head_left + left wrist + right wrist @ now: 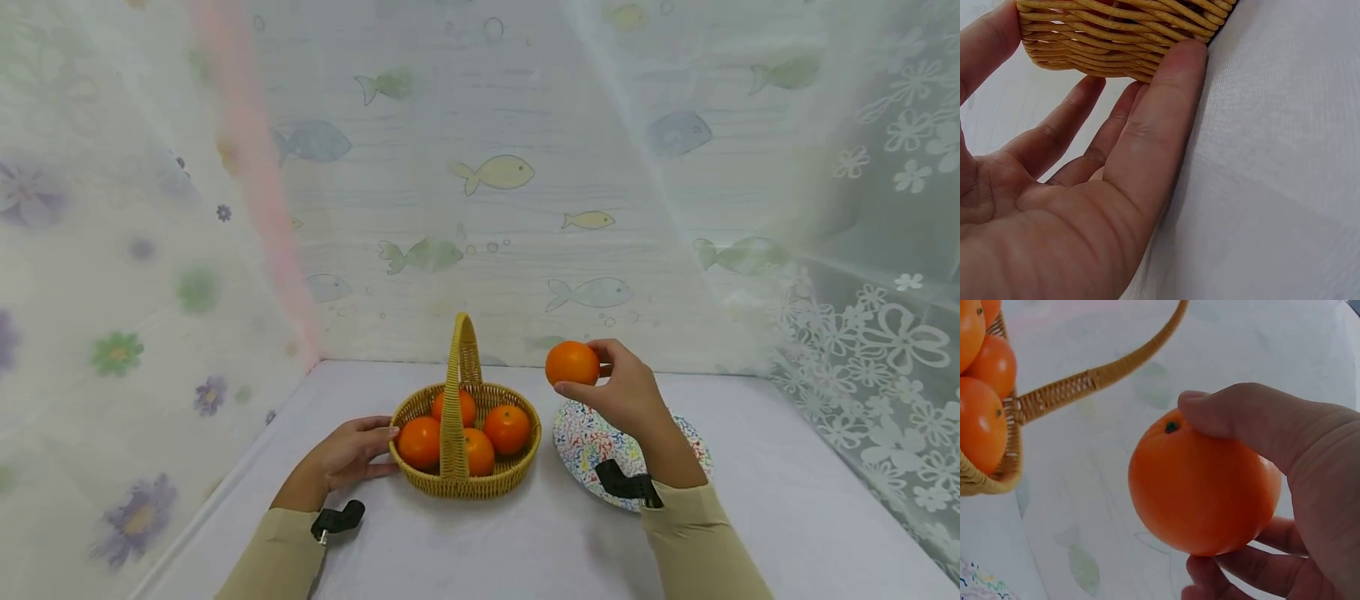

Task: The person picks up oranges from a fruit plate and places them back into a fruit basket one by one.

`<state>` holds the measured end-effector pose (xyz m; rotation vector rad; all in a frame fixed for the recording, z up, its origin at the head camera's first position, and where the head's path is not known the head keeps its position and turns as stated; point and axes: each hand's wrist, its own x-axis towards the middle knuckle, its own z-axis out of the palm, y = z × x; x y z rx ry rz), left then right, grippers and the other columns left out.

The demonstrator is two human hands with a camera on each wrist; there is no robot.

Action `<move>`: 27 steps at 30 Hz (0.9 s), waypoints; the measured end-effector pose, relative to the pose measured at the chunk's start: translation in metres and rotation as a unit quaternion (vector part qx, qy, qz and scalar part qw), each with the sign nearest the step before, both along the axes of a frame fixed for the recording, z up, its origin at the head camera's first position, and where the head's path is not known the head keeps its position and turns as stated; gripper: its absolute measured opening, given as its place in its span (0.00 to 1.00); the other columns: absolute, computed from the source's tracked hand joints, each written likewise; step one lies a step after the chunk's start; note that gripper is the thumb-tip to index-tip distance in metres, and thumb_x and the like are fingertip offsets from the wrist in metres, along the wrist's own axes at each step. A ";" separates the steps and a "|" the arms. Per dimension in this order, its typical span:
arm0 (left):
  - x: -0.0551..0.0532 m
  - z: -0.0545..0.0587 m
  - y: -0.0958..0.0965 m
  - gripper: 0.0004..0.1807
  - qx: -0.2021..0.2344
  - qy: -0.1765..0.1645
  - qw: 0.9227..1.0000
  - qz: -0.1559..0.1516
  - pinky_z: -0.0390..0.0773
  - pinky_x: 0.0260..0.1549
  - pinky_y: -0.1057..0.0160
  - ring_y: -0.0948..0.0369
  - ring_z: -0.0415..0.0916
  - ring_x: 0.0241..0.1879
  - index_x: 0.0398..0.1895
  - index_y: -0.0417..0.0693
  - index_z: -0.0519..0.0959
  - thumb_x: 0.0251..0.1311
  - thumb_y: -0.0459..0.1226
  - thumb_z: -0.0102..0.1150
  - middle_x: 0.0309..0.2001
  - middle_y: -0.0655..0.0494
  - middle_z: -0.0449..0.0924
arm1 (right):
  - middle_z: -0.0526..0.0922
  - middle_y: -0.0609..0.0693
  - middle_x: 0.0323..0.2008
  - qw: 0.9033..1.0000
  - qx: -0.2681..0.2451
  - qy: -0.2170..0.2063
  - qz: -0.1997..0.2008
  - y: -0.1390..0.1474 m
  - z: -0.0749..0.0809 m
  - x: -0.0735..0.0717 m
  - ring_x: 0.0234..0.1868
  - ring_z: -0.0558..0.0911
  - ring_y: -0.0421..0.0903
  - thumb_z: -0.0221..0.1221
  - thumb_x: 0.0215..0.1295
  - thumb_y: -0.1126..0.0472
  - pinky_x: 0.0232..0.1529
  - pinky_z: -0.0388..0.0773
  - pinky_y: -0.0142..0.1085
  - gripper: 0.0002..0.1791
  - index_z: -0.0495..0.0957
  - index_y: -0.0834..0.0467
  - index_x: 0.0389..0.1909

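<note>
The right hand (628, 396) holds an orange (572, 365) in the air above a speckled plate (585, 446). In the right wrist view its thumb lies over the top near the green stem spot, with the fingers beneath. At the left end of a yellow wicker basket (491, 486), the left hand (348, 454) rests its fingertips on the rim and side. Its thumb (1163, 106) touches the lower wicker in the left wrist view, low beside the white cloth. Several oranges (507, 429) lie inside the basket, partly hidden by its tall arched handle (453, 417).
A white cloth (525, 550) covers the table under basket and plate. Behind stands a pale curtain (480, 225) printed with fish, and sheer flowered curtains (135, 375) flank the sides. The right forearm covers part of the plate.
</note>
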<state>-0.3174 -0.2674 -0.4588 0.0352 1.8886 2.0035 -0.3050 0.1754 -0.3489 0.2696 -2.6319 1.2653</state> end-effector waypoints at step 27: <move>-0.001 -0.001 0.001 0.38 -0.009 -0.005 1.000 0.010 0.81 0.61 0.44 0.51 0.76 0.64 0.76 0.38 0.60 0.71 0.43 0.63 0.74 0.40 0.67 | 0.80 0.50 0.61 0.997 -0.027 -0.020 0.064 -0.043 -0.028 -0.003 0.57 0.82 0.52 0.79 0.46 0.36 0.52 0.87 0.47 0.50 0.66 0.46 0.67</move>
